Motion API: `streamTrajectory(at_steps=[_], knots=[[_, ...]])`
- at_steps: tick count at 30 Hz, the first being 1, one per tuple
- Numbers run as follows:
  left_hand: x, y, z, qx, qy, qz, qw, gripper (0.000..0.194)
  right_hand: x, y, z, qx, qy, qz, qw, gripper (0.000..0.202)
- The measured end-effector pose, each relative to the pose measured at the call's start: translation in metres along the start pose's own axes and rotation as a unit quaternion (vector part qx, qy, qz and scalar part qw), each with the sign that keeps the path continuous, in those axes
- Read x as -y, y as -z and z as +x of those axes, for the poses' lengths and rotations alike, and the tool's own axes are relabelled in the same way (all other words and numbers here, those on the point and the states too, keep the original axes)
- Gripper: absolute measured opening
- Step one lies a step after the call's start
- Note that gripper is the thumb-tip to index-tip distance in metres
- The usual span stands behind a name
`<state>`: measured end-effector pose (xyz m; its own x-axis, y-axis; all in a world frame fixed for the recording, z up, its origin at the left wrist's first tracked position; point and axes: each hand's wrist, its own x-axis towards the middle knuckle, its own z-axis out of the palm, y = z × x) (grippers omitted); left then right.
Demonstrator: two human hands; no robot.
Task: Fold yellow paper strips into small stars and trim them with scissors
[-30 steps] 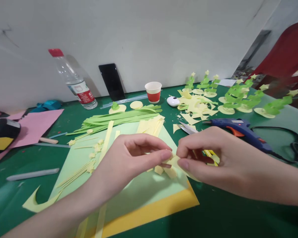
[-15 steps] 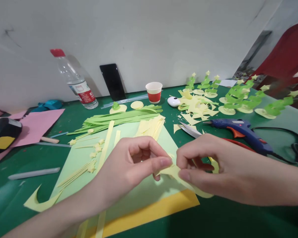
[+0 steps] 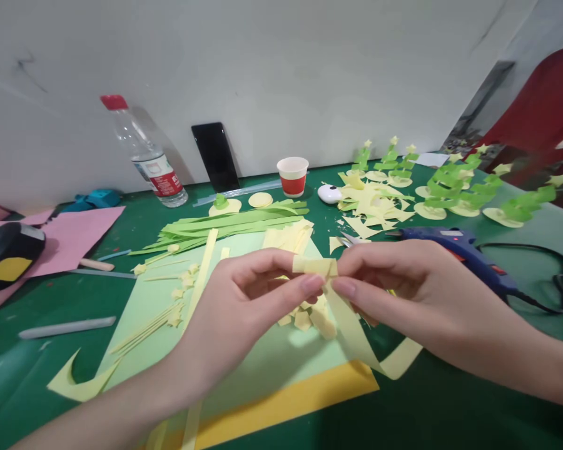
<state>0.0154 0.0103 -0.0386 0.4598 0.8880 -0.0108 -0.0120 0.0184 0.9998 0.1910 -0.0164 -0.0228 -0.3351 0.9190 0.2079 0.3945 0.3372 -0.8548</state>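
Observation:
A pale yellow paper strip (image 3: 351, 322) is folded over itself between my two hands, its long tail hanging down and bending to the right. My left hand (image 3: 263, 300) pinches the folded end between thumb and index finger. The fold is gripped from the other side by my right hand (image 3: 394, 281), thumb in front. Below the fingers lie several small pale yellow folded pieces (image 3: 304, 319) on a light green sheet (image 3: 253, 387). On that sheet's left part are paper stars on thin stems (image 3: 174, 315) and a bundle of yellow strips (image 3: 288, 234) is at its back.
Behind are green paper strips (image 3: 234, 219), a paper cup (image 3: 293, 177), a bottle (image 3: 164, 178) and a phone (image 3: 216, 156). To the right are a glue gun (image 3: 483, 262), partly hidden scissors (image 3: 349, 239), yellow scraps (image 3: 375, 200) and green star-topped paper plants (image 3: 464, 187). A tape measure (image 3: 12, 256) sits left.
My hands have turned the strip so its folded band now shows across the fingertips. More of its tail shows hanging below. Small folded pieces beneath have come into view.

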Motion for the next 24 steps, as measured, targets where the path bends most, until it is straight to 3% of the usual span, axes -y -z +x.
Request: streamTrajectory(at_steps=[4, 10, 17, 21, 24], knots=[[-0.004, -0.003, -0.001, 0.003, -0.010, 0.065, 0.998, 0.013, -0.001, 0.000, -0.001, 0.031, -0.002, -0.014, 0.999, 0.022], [-0.013, -0.008, -0.007, 0.079, -0.008, 0.209, 0.975, 0.015, -0.003, 0.004, -0.004, 0.088, -0.006, -0.025, 0.996, 0.021], [-0.018, -0.008, -0.008, 0.092, -0.041, 0.286, 0.953, 0.020, -0.004, 0.008, 0.000, 0.113, -0.056, 0.086, 0.988, 0.014], [-0.017, -0.006, -0.009, 0.084, -0.040, 0.287, 0.953, 0.018, -0.005, 0.009, 0.003, 0.115, -0.144, 0.173, 0.967, 0.012], [-0.016, -0.005, -0.010, 0.081, -0.042, 0.279, 0.956, 0.016, -0.005, 0.011, 0.007, 0.154, -0.217, 0.226, 0.937, 0.013]])
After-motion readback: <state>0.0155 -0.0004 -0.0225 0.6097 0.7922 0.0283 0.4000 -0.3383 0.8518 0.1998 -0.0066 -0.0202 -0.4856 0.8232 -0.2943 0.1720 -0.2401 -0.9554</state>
